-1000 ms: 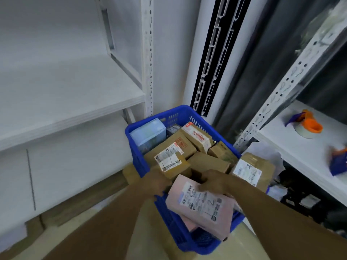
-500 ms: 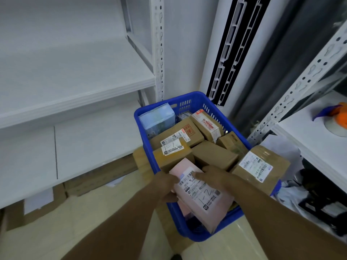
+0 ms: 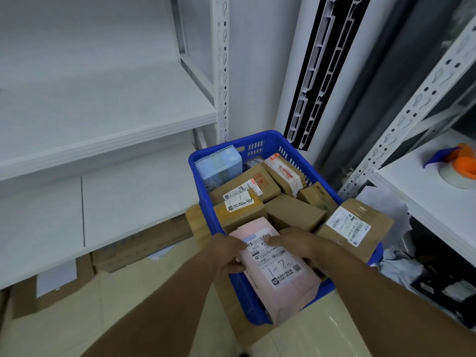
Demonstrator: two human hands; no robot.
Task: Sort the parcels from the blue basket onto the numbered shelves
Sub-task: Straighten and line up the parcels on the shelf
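A blue basket (image 3: 260,143) full of parcels stands on the floor in front of me. Both my hands hold a pink parcel (image 3: 280,276) with a white label marked "1-2", at the basket's near end. My left hand (image 3: 226,253) grips its left edge, and my right hand (image 3: 296,240) holds its far right corner, fingers lying across the label. Behind it lie several brown cardboard boxes (image 3: 293,217) and a light blue box (image 3: 219,163). One labelled brown box (image 3: 355,228) leans over the basket's right rim.
White shelves (image 3: 103,119) stand to the left, one board above another. A second white rack (image 3: 425,191) on the right carries a tape roll with an orange core (image 3: 461,168). Flat cardboard (image 3: 144,243) lies on the floor under the left shelves.
The view has shifted so the basket sits more central. Both hands stay on the pink parcel, which has come slightly nearer to me and turned so its label reads more plainly.
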